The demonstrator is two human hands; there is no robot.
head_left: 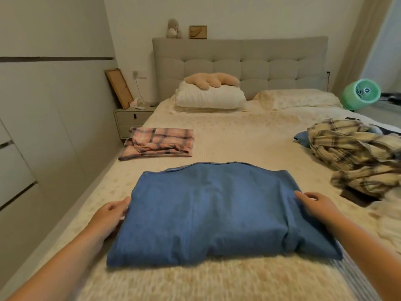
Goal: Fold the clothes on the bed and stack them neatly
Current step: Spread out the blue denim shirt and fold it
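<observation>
Kneeling or leaning at the foot of the bed (227,135), the person had a blue garment (217,213) lying flat in front of them, folded into a broad rectangle on the cream cover. The left hand (110,216) sat at the garment's left edge, its fingers curled at the cloth as if to slip under or pinch it — whether they actually gripped the fabric could not be told, since the fingertips were hidden by the fold. The right hand (314,203) met the right edge in much the same way, thumb on top and fingers bent toward the seam, and here too a true grip could not be confirmed.

As for progress, the task looked partly done. A pink plaid garment (158,142) lay well apart near the left side of the bed, roughly folded though a little rumpled at its near corner. The blue piece seemed close to finished, needing perhaps one more fold or simply a lift onto the pink one. On the right side, however, a yellow plaid heap (351,153) remained crumpled, with a bit of blue cloth (302,137) poking out beneath it and something dark (355,197) under its near end — so at least one item, probably more, was left to fold. No stack had been formed yet; the two folded pieces lay separately.
</observation>
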